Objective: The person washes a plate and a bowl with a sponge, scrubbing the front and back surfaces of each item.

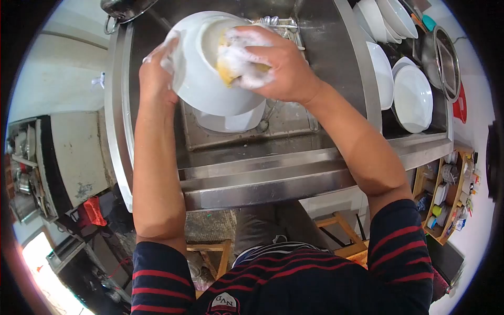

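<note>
A large white bowl (210, 97) is held tilted over the metal sink, its foot ring turned up toward me. My left hand (159, 68) grips the bowl's left rim, with suds on the fingers. My right hand (281, 63) is closed around a yellow sponge (227, 73) thick with foam, pressed against the bowl's base. Below the bowl, another white dish (231, 123) lies in the sink, partly hidden. Several spoons (270, 21) rest in a tray behind my right hand.
The steel sink's front edge (273, 184) runs before my body. On the right, white bowls (386, 21), white dishes (413, 100) and a metal strainer or pan (443, 63) stand on the drainboard. A metal pot (123, 8) sits at the upper left. Wooden stools (344, 231) are below.
</note>
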Demonstrator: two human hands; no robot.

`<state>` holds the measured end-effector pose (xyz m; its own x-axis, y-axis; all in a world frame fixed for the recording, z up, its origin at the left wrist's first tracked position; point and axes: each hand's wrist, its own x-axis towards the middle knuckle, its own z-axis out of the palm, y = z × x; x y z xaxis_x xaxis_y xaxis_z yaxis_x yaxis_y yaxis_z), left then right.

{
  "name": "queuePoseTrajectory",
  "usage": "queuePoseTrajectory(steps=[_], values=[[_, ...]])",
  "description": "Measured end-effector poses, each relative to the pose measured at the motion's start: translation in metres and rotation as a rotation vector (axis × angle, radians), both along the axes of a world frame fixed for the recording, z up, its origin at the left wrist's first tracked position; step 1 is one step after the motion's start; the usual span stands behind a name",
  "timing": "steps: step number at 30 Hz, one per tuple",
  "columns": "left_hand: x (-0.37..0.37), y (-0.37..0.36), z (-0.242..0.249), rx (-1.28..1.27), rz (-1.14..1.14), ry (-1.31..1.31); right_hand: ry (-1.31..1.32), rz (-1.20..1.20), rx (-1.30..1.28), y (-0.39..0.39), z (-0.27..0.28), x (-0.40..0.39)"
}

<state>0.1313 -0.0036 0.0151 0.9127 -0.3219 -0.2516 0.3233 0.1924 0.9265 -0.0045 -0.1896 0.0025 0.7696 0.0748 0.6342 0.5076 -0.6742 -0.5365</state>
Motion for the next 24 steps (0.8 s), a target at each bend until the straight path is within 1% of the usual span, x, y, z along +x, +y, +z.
queuePoseTrajectory(steps=[1,3,4,5,6,8,9,11,12,14,16,18,19,20,22,24], values=[[-0.011,-0.004,0.006,0.114,-0.001,-0.051,-0.033,-0.022,-0.010,0.005,-0.001,0.002],[-0.019,-0.012,0.004,0.156,0.000,-0.063,-0.061,-0.041,-0.020,0.006,-0.003,0.004],[-0.025,-0.016,0.006,0.199,-0.001,-0.077,-0.089,-0.102,-0.022,0.002,-0.002,0.004],[-0.031,-0.014,0.011,0.214,-0.074,-0.089,-0.120,-0.164,-0.024,-0.003,-0.001,0.005],[-0.030,-0.014,0.010,0.214,-0.074,-0.089,-0.120,-0.164,-0.025,-0.008,0.001,0.007],[-0.027,-0.013,0.009,0.115,-0.027,-0.070,-0.140,-0.247,-0.023,-0.015,0.004,0.009],[-0.024,-0.012,0.010,0.115,-0.027,-0.074,0.043,-0.393,0.024,-0.009,0.002,0.003],[-0.019,-0.009,0.012,0.088,0.053,-0.081,0.086,-0.432,0.020,-0.017,-0.014,0.004],[-0.012,-0.008,0.007,0.088,0.050,-0.080,0.133,-0.470,0.014,-0.020,-0.019,0.004],[0.003,-0.006,-0.006,-0.073,0.158,-0.015,0.158,-0.435,0.047,-0.007,-0.017,0.004],[-0.005,-0.010,-0.002,-0.072,0.195,-0.035,0.181,-0.398,0.080,0.013,-0.012,0.003],[-0.013,-0.015,0.000,-0.059,0.306,0.012,-0.016,-0.283,0.032,0.031,-0.005,0.002],[-0.010,-0.014,-0.002,-0.060,0.307,0.012,-0.077,-0.206,-0.029,0.036,-0.007,0.001],[-0.004,-0.012,-0.008,-0.097,0.322,0.042,-0.077,-0.205,-0.029,0.037,-0.005,0.000],[0.009,-0.006,-0.017,-0.135,0.335,0.067,-0.109,-0.113,-0.040,0.034,0.002,-0.002],[0.022,0.001,-0.024,-0.290,0.225,0.034,-0.130,-0.157,-0.060,0.020,-0.004,-0.003]])
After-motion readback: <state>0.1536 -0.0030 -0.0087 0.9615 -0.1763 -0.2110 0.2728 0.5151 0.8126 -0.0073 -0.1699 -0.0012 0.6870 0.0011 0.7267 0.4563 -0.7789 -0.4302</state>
